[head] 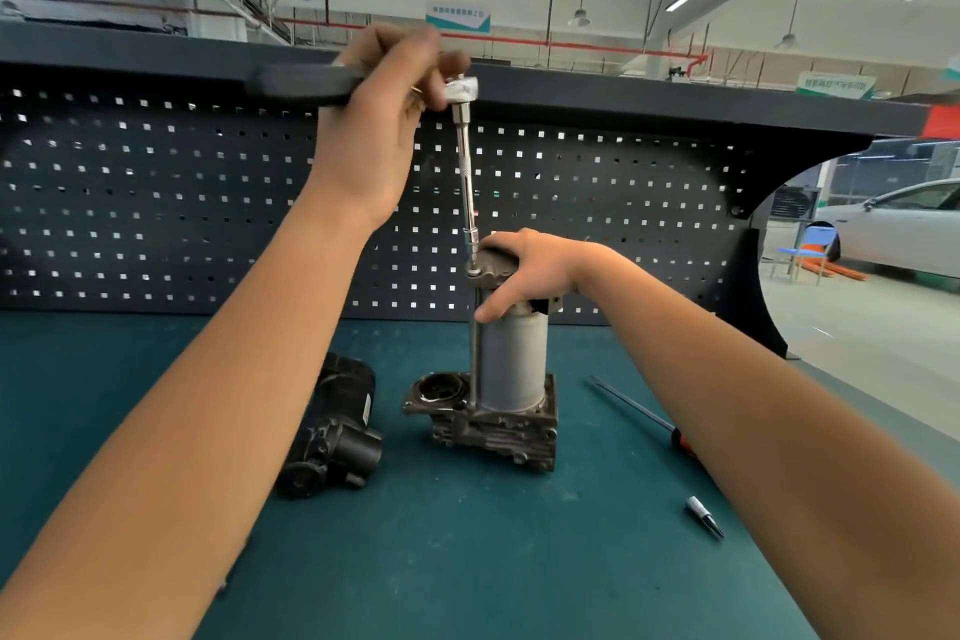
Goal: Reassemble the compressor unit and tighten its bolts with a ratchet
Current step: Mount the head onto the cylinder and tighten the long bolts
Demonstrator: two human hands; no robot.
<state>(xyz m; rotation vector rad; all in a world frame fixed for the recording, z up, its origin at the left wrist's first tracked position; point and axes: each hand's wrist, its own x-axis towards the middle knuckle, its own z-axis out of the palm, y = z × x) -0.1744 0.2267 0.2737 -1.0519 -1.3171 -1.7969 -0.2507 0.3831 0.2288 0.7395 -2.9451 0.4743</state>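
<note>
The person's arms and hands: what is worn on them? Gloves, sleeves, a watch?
No gloves on the left hand or the right hand. The left forearm and the right forearm show no sleeve, watch or wristband as far as the frame reaches. A small gold-coloured glint on a left finger may be a ring.

The left hand grips the ratchet, whose extension bar runs down to the top of the upright compressor unit. The right hand clasps its cap. A black motor, a screwdriver and a bit lie on the green mat.
</note>
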